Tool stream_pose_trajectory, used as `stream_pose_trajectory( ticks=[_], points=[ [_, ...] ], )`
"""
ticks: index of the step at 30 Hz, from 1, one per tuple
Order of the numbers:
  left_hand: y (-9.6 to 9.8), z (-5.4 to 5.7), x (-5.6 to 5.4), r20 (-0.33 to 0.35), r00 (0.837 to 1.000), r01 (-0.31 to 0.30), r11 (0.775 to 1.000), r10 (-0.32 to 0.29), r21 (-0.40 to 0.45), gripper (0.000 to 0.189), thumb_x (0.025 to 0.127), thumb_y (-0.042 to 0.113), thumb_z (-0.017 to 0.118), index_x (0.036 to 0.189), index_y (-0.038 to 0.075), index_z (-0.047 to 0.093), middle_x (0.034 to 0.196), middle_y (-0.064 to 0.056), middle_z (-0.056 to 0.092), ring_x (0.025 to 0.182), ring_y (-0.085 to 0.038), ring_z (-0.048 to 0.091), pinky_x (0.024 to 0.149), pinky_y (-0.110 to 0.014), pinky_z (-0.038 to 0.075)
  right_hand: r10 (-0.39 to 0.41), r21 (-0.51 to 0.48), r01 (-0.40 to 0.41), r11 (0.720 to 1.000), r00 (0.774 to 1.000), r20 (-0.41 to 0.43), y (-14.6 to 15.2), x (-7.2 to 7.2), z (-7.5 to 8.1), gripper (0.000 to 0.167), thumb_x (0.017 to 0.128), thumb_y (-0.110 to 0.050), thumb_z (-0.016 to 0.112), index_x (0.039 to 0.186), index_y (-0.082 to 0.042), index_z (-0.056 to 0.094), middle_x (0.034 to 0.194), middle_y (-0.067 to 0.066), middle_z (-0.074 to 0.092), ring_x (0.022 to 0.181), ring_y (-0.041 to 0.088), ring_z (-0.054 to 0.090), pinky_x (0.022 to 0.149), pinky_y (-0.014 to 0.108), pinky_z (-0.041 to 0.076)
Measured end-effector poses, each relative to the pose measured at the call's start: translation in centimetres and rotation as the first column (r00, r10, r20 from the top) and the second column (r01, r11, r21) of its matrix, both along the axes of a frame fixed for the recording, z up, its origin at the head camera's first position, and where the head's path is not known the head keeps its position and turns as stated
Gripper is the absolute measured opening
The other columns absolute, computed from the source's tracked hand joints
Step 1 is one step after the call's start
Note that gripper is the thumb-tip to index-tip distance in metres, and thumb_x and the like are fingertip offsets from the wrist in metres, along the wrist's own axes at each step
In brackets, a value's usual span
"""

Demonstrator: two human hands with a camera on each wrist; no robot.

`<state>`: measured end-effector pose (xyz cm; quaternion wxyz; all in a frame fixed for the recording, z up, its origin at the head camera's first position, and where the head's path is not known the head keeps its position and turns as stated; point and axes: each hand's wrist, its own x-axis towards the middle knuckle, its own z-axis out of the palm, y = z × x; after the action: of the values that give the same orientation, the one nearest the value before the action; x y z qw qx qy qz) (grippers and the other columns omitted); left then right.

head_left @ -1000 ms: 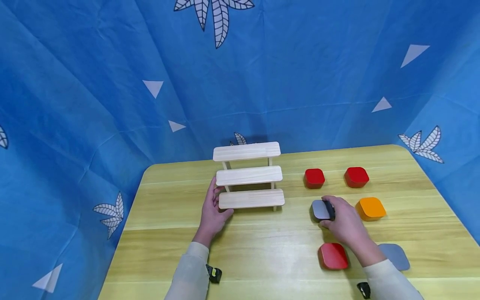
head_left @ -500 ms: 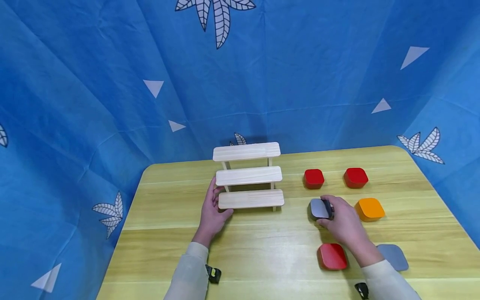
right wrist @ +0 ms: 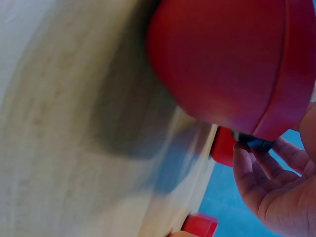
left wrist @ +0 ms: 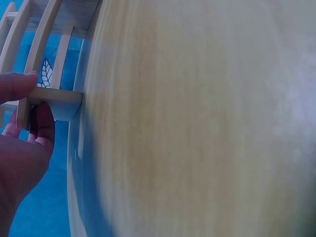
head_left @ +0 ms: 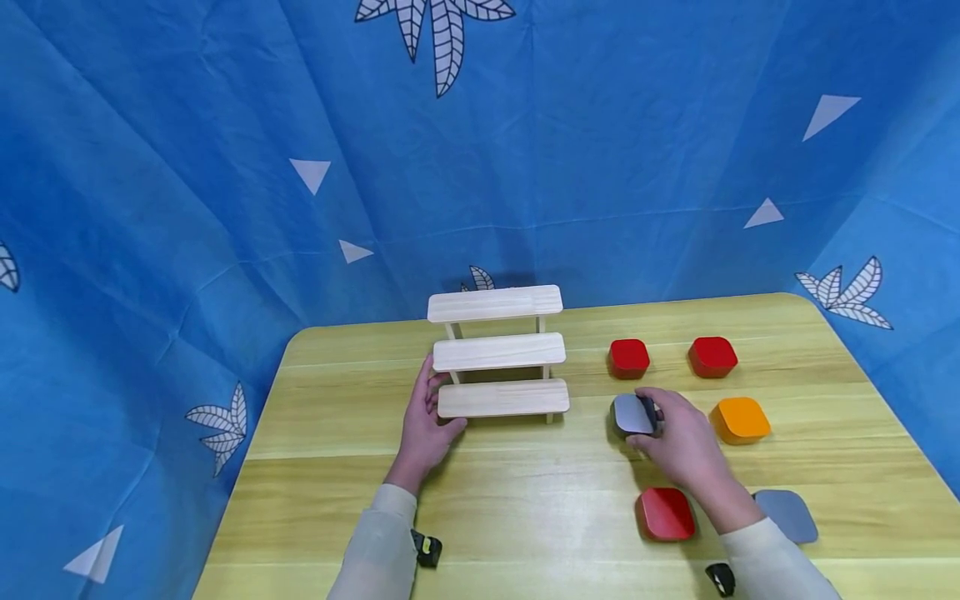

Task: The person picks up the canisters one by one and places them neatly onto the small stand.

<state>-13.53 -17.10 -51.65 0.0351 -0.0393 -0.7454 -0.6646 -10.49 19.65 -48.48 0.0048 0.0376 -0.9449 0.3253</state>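
A three-tier wooden display stand stands at the back of the table. My left hand grips its left end at the lowest tiers; in the left wrist view, thumb and fingers pinch a wooden side piece. To the right, my right hand holds a small rounded box with a grey top and dark sides, fingers at its right side. In the right wrist view a red box in front covers most of the dark box. Whether the dark box touches the table I cannot tell.
Two red boxes sit behind the right hand, with an orange box to its right. Nearer are a larger red box and a flat-looking grey piece, partly behind the forearm. A blue curtain hangs behind the table.
My right hand has moved slightly left, bringing the grey-topped box with it toward the stand. The left hand and the stand have stayed in place.
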Motion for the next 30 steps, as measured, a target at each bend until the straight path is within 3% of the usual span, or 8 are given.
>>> stream_pose_trajectory(
  ticks=[4,9,18,25,30],
  points=[
    [-0.1,-0.3,-0.1,-0.009,1.0,0.004,1.0,-0.004,-0.002,0.116,0.073,-0.029,0.067,0.161,0.028,0.017,0.145,-0.012,0.046,0.122,-0.031,0.05,0.102,-0.041,0.043,-0.002,-0.012,0.002,1.0,1.0,-0.006,-0.2,-0.1,0.4,0.072,0.072,-0.008,0.09,0.135,0.001,0.056,0.125,0.027,0.057,0.1,0.042,0.058,0.081,0.056,0.05],
    [-0.2,-0.7,-0.4,-0.021,1.0,0.013,1.0,-0.013,-0.007,0.116,0.073,-0.03,0.066,0.162,0.024,0.014,0.146,-0.015,0.045,0.124,-0.034,0.049,0.102,-0.043,0.043,0.0,-0.022,0.0,1.0,1.0,-0.021,-0.5,-0.2,0.8,0.072,0.071,-0.008,0.09,0.135,0.0,0.057,0.125,0.026,0.057,0.099,0.042,0.06,0.081,0.056,0.05],
    [0.3,2.3,0.6,-0.006,0.999,0.04,0.999,-0.04,0.005,0.109,0.073,-0.031,0.064,0.161,0.007,0.011,0.145,-0.025,0.043,0.124,-0.041,0.048,0.103,-0.051,0.04,0.001,-0.048,-0.004,0.999,0.998,-0.057,-1.2,-0.2,1.0,0.07,0.07,-0.007,0.09,0.133,0.0,0.058,0.124,0.026,0.058,0.098,0.041,0.062,0.08,0.055,0.051],
    [-0.1,0.0,-0.2,-0.01,1.0,0.025,1.0,-0.025,-0.004,0.114,0.073,-0.031,0.065,0.162,0.017,0.011,0.148,-0.021,0.041,0.126,-0.038,0.047,0.104,-0.049,0.04,0.0,-0.06,-0.004,0.998,0.998,-0.064,-1.4,-0.2,1.1,0.069,0.071,-0.009,0.09,0.132,-0.001,0.058,0.125,0.024,0.057,0.099,0.041,0.06,0.079,0.054,0.051],
    [-0.2,-0.6,-0.2,-0.017,1.0,0.011,1.0,-0.011,-0.01,0.116,0.074,-0.03,0.066,0.162,0.024,0.014,0.147,-0.015,0.044,0.126,-0.033,0.048,0.104,-0.042,0.042,0.009,-0.073,-0.015,0.997,0.997,-0.081,-1.7,-0.3,1.1,0.069,0.071,-0.009,0.09,0.132,-0.001,0.058,0.124,0.023,0.058,0.098,0.038,0.059,0.077,0.053,0.051]
  ],
)
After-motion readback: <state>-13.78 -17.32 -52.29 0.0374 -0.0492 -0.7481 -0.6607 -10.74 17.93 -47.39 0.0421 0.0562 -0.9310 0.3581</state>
